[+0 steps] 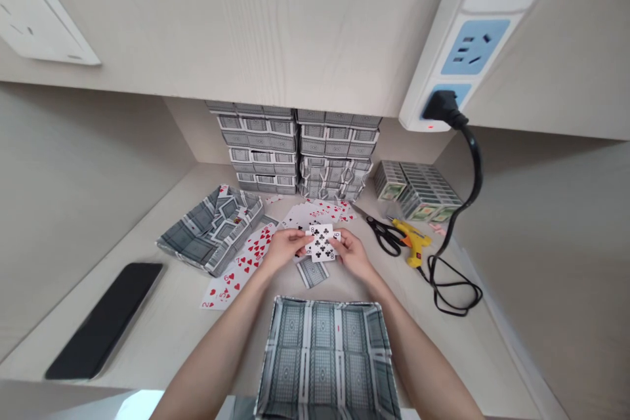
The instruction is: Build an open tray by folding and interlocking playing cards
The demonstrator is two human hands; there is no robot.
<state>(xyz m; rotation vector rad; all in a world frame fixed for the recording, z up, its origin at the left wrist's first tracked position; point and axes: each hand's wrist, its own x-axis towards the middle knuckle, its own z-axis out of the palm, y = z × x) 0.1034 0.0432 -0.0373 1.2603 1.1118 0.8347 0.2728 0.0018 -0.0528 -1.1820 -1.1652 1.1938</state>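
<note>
Two crossed playing cards (322,243), an eight of clubs upright in front of another card lying sideways, are held up between my hands. My left hand (289,248) pinches their left edge, and my right hand (350,251) pinches the right edge. Just below them a face-down card (313,272) lies on the table. Behind my hands are loose face-up cards (315,212), and a fan of hearts cards (236,272) spreads to the left. Nearest to me, between my forearms, stands an open box made of folded cards (325,354).
Another card-made tray (211,230) and a black phone (105,321) are at left. Stacked card-made boxes (263,141) stand behind. At right are scissors (386,236), a yellow glue gun (417,243) with its cord, card packs (426,190) and a power strip (455,79).
</note>
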